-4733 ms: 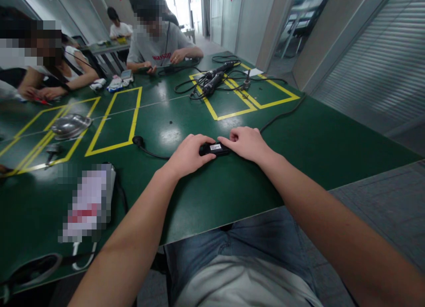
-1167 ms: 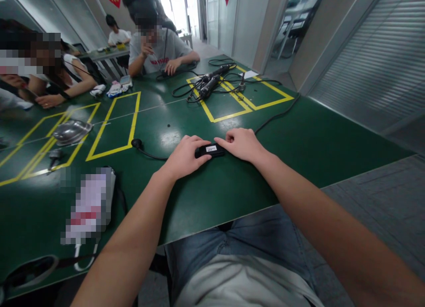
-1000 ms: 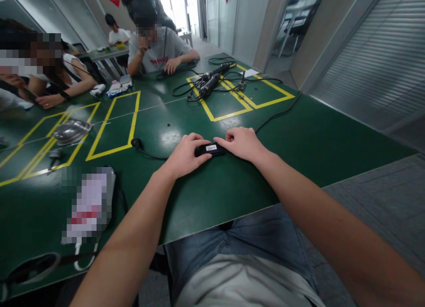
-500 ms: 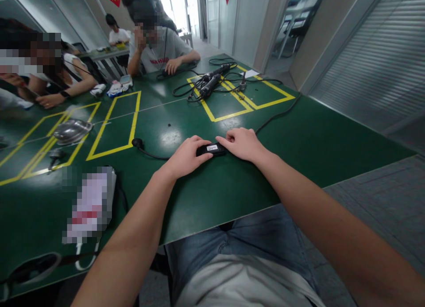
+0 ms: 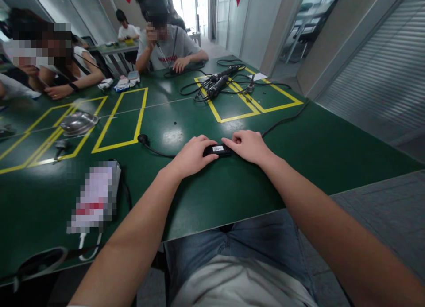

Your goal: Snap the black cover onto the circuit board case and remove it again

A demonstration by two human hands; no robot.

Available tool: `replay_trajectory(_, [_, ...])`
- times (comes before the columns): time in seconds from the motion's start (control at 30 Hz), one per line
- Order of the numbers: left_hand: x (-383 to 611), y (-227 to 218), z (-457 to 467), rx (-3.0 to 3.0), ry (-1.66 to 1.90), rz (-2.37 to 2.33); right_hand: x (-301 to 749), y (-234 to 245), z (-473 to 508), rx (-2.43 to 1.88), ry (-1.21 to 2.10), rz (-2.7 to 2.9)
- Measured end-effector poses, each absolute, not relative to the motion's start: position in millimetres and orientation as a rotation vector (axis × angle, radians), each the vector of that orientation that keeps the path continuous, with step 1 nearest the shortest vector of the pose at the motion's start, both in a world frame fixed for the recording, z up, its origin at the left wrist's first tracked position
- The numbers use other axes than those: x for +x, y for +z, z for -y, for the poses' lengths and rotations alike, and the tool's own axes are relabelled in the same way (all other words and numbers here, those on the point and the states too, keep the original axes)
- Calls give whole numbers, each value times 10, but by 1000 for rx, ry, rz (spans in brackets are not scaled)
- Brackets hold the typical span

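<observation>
A small black power adapter (image 5: 225, 150) with a white label lies on the green table in front of me. My left hand (image 5: 196, 155) grips its left end, the thumb along the near side and the fingers over the far side. At the right end, my right hand (image 5: 247, 146) has its thumb on the adapter and its other fingers curled; what lies under them is hidden. On the left, a black cord runs from beneath my left hand to a round black plug (image 5: 143, 139). Another black cable (image 5: 285, 119) leads away beyond my right hand.
Corded black electric screwdrivers (image 5: 217, 84) lie tangled at the back, beside a small metal part (image 5: 251, 86). Left are a shiny metal bowl-like part (image 5: 79, 122), a dark fitting (image 5: 61, 148) and a blurred-out phone-like device (image 5: 96, 194) with a white cable. People sit across the table.
The view has shifted slightly, so the table and its things appear further right. Both hands keep much the same hold at the adapter.
</observation>
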State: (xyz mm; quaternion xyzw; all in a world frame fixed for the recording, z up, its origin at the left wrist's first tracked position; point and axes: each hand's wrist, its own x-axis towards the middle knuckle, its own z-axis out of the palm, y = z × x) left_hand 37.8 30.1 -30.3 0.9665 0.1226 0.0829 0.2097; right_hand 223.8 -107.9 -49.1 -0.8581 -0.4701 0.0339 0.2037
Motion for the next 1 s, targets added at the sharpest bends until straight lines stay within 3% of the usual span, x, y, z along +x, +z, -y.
replay_trajectory(0.17, [408, -288, -276, 2596, 240, -385, 2290, -521, 1097, -2372, 88, 1350])
replay_trajectory(0.5, [382, -315, -375, 2688, 353, -1070, 2314, -497, 1104, -2469, 28, 1417])
replay_trajectory(0.63, [346, -249, -356, 2681, 533, -1087, 2296, -442, 1133, -2499, -2, 1442])
replay_trajectory(0.83, [328, -138, -270, 2880, 218, -984, 2285, -453, 1129, -2479, -16, 1447])
replay_trajectory(1.0, [343, -203, -284, 2951, 225, -957, 2265, -475, 1115, -2451, -35, 1430])
